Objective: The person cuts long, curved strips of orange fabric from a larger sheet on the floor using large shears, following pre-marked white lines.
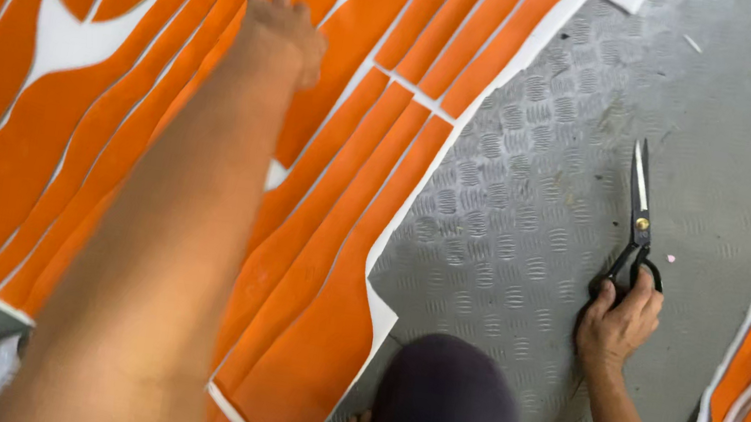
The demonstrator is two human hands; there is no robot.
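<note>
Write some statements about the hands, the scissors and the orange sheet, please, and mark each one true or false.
1. The right hand holds black-handled scissors. True.
2. The scissors are cutting the large orange-and-white sheet. False: their blades lie over the grey patterned metal floor, apart from the sheet.
3. The left hand reaches out over the sheet. True.
4. The left hand holds a second pair of scissors. False: it holds no tool.
5. More orange-and-white pieces lie to the right of the right hand. True.
</note>
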